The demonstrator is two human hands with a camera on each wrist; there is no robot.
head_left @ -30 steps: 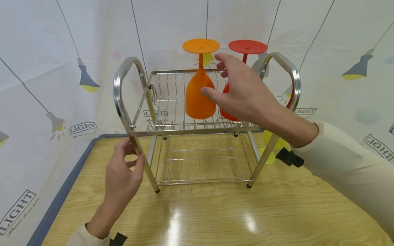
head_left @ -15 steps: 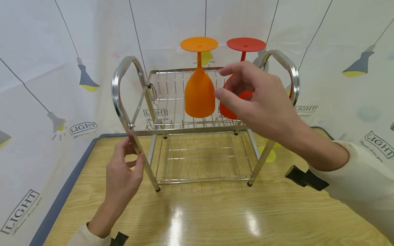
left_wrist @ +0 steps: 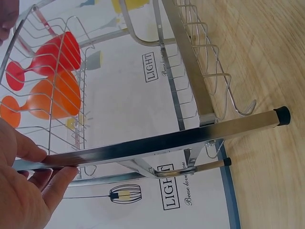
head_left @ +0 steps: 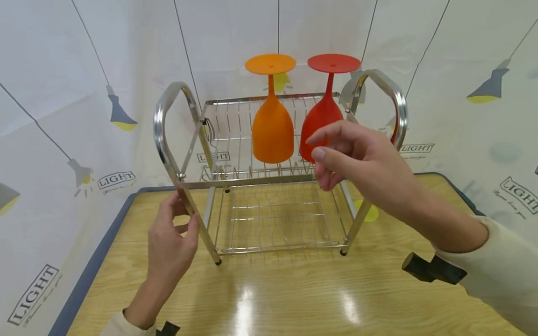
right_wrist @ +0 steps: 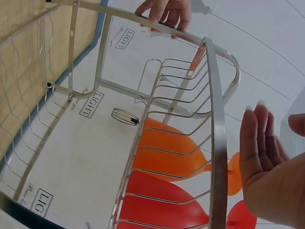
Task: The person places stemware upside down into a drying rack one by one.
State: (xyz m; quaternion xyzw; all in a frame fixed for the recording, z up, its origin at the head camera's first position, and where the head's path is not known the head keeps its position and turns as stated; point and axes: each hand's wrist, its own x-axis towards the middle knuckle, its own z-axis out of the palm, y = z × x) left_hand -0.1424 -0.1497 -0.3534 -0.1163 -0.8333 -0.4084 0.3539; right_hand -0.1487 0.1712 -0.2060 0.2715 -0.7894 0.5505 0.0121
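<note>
On the upper tier of a chrome dish rack (head_left: 269,179), an orange goblet (head_left: 273,133) and a red goblet (head_left: 320,114) stand upside down side by side, feet uppermost. My left hand (head_left: 171,242) grips the rack's front left leg between thumb and fingers; the left wrist view shows the fingers (left_wrist: 59,186) around the metal bar. My right hand (head_left: 357,158) hovers in front of the red goblet, covering its lower right part, with fingers loosely bent and nothing between them. In the right wrist view this hand (right_wrist: 271,162) is apart from the rack's front bar.
The rack's lower wire tier (head_left: 277,217) stands low over the wooden table (head_left: 294,298). Curved side handles (head_left: 399,107) rise at both ends. A pale sheet printed with lamps (head_left: 122,109) hangs behind, and a yellow-green round patch (head_left: 370,212) shows beyond the right leg.
My right hand has drawn back from beside the orange goblet, moving right and down past the red one, which shows more fully now. My left hand keeps its grip on the rack leg.
</note>
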